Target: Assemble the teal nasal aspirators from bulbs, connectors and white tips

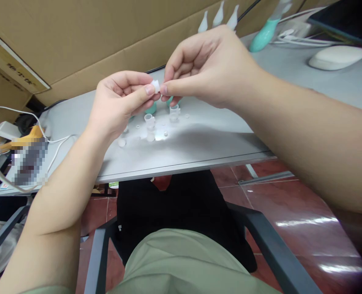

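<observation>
Between the thumb and forefinger of my left hand (119,96) is a small white plastic part (155,86), held above the desk. My right hand (205,67) is at the part's right end, its thumb and fingertips pinched together. Whatever those fingertips hold, if anything, is too small to make out. Below the hands, two clear plastic cups with side spouts stand on the desk, a left cup (149,120) and a right cup (174,111). Several tiny rings and discs lie around them, among them a small ring (165,133) and a pale disc (121,142). Mint-green pieces (151,108) are partly hidden behind my fingers.
Three white pointed tips (218,15) stand at the cardboard wall (85,36). A mint-green bulb-shaped device (265,34), white cables and a white mouse (336,57) are at the right. An orange tool (35,132), a charger (7,130) and cables lie left.
</observation>
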{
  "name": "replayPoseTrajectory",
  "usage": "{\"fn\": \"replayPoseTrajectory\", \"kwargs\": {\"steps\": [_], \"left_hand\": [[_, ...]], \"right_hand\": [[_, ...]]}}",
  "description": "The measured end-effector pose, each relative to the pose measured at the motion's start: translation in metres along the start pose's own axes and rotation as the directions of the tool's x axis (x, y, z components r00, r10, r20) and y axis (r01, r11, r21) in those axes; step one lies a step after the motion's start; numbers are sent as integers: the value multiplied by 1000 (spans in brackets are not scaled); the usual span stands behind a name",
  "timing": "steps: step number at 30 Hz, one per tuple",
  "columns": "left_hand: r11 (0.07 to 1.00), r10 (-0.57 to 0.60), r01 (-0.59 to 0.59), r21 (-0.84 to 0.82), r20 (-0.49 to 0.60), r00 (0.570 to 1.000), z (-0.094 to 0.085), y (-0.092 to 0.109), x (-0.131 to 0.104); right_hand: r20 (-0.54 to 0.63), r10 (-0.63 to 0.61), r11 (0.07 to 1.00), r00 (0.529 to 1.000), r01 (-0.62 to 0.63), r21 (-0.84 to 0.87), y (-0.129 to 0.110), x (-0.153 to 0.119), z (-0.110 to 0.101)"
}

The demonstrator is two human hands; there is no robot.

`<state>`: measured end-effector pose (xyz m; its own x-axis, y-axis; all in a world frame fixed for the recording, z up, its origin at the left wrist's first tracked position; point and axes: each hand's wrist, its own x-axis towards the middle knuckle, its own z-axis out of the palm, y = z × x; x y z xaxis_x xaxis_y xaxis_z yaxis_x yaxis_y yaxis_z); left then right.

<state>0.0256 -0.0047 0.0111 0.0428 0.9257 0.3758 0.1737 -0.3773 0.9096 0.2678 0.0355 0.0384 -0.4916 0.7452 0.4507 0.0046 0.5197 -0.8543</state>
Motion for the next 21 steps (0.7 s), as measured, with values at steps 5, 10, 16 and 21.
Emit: {"fn": "replayPoseTrajectory", "kwargs": {"steps": [5,10,16,21], "left_hand": [[967,67,-91,238,108,992,-4,14,-8],[858,214,-361,366,384,898,-4,29,-15],[783,202,-495,377,598,775,5,31,-12],[733,74,-493,467,667,742,17,36,-5]], "right_hand": [[190,138,953,972,-79,-293,-9,5,-32],[346,374,818,860,-130,-561,-6,16,-58],[482,405,789,777,-31,-613,10,17,-50],[537,406,776,740,32,-630,13,11,-47]]}}
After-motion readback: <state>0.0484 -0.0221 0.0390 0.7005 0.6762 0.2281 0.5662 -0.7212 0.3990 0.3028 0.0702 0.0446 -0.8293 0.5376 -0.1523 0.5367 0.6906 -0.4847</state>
